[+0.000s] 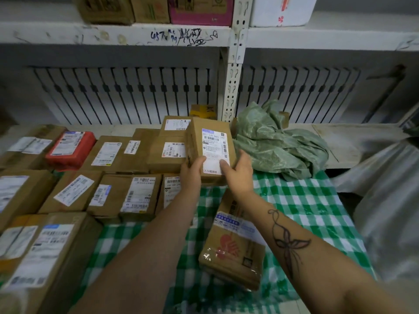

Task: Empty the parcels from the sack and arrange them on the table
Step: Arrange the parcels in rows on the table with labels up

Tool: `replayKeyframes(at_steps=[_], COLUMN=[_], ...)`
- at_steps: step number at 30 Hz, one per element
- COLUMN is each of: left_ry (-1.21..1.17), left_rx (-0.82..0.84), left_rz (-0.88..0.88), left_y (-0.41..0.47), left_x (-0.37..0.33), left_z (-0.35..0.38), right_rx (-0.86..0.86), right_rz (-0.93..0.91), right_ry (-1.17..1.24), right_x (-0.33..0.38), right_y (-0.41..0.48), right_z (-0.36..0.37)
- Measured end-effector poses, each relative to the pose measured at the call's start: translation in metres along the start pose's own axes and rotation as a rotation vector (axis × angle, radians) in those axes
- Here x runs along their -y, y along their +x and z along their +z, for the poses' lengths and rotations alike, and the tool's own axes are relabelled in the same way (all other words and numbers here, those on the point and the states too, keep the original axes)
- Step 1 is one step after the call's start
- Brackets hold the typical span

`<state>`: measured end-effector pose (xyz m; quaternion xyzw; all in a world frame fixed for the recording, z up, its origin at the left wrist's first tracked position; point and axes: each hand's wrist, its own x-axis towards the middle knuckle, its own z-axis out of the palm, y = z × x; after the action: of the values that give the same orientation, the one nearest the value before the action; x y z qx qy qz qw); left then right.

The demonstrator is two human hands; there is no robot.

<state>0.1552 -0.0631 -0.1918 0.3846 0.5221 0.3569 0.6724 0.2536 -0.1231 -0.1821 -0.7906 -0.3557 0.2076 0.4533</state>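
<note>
Both hands hold one brown cardboard parcel point(209, 141) with a white label, tilted upright above the table's middle. My left hand point(192, 172) grips its lower left corner; my right hand point(238, 171) grips its lower right, thumb on the label. The crumpled green sack point(278, 143) lies flat just right of it, at the back. Several labelled brown parcels point(127, 196) and one red parcel point(70, 148) lie in rows on the left. Another brown parcel point(233, 252) with a red logo lies on the green checked tablecloth point(301, 207) under my right forearm.
A white metal shelf post point(233, 75) rises behind the held parcel, with a shelf point(113, 34) of boxes above. A radiator-like grille point(127, 94) lines the back wall. Grey plastic bags point(390, 200) bulge at the right edge.
</note>
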Motion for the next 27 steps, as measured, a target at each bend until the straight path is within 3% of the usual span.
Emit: replayKeyframes(at_steps=[5, 11, 27], left_ry=[-0.048, -0.106, 0.097], left_rx=[0.019, -0.076, -0.1], left_rz=[0.066, 0.049, 0.158], left_y=[-0.027, -0.05, -0.095], left_x=[0.0, 0.007, 0.01], left_z=[-0.035, -0.076, -0.181], right_rx=[0.259, 0.238, 0.276], right_rz=[0.303, 0.199, 0.356], right_ry=[0.514, 0.338, 0.327], right_x=[0.016, 0.028, 0.057], right_y=[-0.02, -0.052, -0.137], right_z=[0.014, 0.039, 0.099])
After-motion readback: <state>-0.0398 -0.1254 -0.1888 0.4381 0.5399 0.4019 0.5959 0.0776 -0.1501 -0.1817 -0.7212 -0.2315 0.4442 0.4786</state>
